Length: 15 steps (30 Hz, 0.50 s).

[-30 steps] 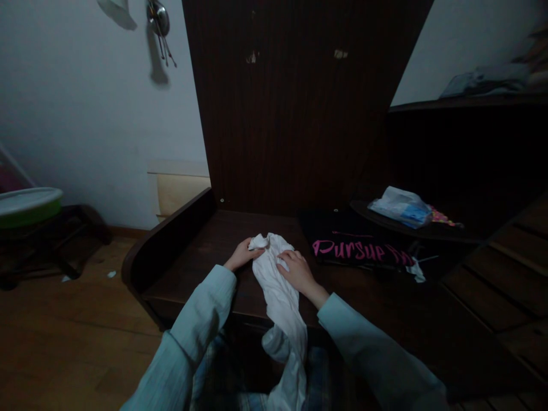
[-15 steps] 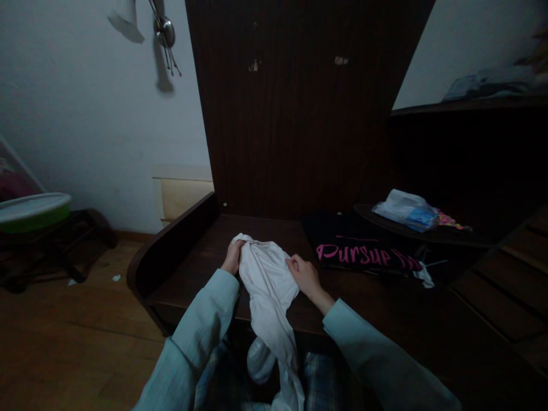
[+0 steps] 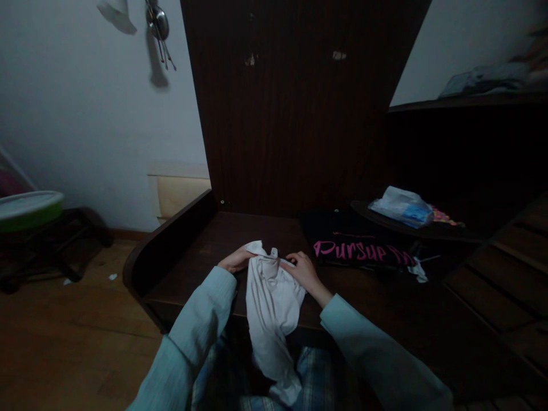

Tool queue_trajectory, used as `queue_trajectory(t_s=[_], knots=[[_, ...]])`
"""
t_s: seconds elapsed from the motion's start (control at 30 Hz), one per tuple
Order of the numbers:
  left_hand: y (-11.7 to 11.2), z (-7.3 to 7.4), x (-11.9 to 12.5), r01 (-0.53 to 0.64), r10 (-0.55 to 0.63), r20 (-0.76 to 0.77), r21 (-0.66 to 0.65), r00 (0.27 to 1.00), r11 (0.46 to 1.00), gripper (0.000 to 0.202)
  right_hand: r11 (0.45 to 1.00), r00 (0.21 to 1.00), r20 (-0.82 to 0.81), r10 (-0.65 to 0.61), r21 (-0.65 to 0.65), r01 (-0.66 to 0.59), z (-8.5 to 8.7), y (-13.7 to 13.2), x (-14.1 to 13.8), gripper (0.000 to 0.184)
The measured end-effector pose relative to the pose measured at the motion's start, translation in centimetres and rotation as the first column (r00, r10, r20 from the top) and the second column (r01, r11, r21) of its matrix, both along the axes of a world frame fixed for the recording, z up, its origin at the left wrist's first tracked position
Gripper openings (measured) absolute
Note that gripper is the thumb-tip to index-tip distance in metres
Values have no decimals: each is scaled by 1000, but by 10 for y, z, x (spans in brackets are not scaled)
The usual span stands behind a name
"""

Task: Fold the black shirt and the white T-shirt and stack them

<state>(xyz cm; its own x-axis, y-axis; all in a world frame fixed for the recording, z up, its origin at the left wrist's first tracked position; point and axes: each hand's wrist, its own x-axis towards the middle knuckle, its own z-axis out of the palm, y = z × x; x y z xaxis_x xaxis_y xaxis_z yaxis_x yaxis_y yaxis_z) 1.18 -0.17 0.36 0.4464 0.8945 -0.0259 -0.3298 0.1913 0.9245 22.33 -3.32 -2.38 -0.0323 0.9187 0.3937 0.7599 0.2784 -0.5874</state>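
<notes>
A white, crumpled garment (image 3: 274, 302) hangs from my two hands over the front edge of a dark wooden bench (image 3: 201, 274), its lower end down at my lap. What kind of garment it is, I cannot tell. My left hand (image 3: 236, 260) is closed on its upper left edge, where a small flap sticks up. At the upper right edge my right hand (image 3: 303, 270) pinches the cloth between thumb and fingers. Just right of that hand lies a folded black cloth with pink lettering (image 3: 359, 251).
A plastic packet (image 3: 402, 206) sits on a small dark shelf at the right, beside a patterned cloth (image 3: 443, 216). A tall dark panel (image 3: 295, 125) rises behind the bench. At the left a green basin (image 3: 32, 214) rests on a dark stool (image 3: 60, 251).
The garment's top edge has been gathered and folded, and its lower part has been drawn up from my lap. My right hand has come slightly inward. The view has shifted slightly.
</notes>
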Motion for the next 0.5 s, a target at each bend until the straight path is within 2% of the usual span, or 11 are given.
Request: queue_trajectory(t_s=[0.17, 0.27, 0.33, 0.4, 0.5], knots=[[-3, 3, -2, 21, -21, -5, 27, 1000, 999, 32, 992, 992, 64, 110, -76, -105, 4, -3, -2, 17], [-7, 4, -2, 50, -49, -41, 35, 998, 998, 31, 990, 982, 128, 135, -61, -128, 6, -7, -4, 24], [-9, 5, -2, 82, -80, -61, 42, 995, 996, 30, 984, 972, 156, 176, -42, -171, 6, -8, -6, 22], [-10, 6, -3, 101, -98, -71, 41, 993, 994, 29, 971, 965, 111, 239, -39, -236, 6, -8, -6, 12], [-8, 7, -6, 40, -34, -67, 78, 997, 996, 25, 968, 959, -147, 241, -32, -248, 7, -3, -3, 12]])
